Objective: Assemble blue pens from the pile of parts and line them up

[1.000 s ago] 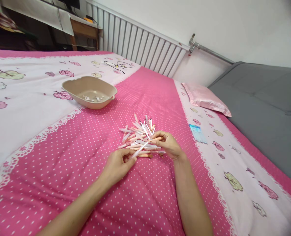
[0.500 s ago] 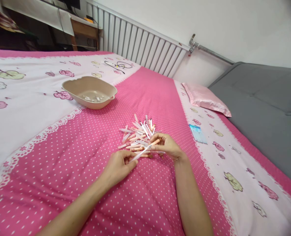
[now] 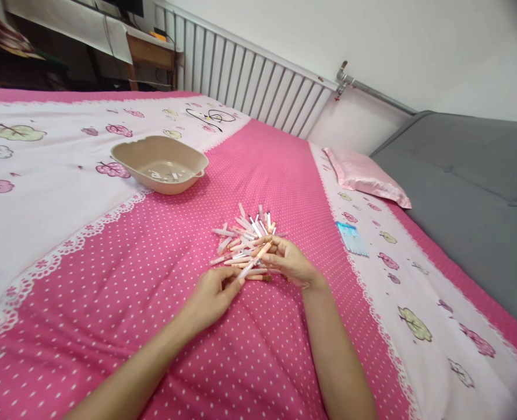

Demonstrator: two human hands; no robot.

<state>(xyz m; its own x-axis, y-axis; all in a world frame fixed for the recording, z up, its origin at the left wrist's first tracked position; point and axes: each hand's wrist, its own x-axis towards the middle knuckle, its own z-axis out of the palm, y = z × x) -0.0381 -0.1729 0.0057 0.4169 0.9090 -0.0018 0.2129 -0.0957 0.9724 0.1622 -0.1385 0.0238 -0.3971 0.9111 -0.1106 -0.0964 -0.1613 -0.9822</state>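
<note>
Between my two hands, above the near side of a pile, a pen slants up to the right. Its lower part is whitish and its upper part orange. My left hand pinches the lower whitish end between thumb and fingers. The thumb and fingertips of my right hand close on the orange upper end. Beneath and behind them lies a loose heap of pens, pink, white and orange, pointing in many directions.
A beige basin with small white pieces in it stands beyond, to the left. A row of blue-and-white pens lies at the right. Farther off are a pink pillow, a black cable and a white radiator. Everything rests on a pink dotted bedspread.
My right hand has moved a little left, toward my left hand, and its grip has come lower along the pen. The left hand has hardly moved.
</note>
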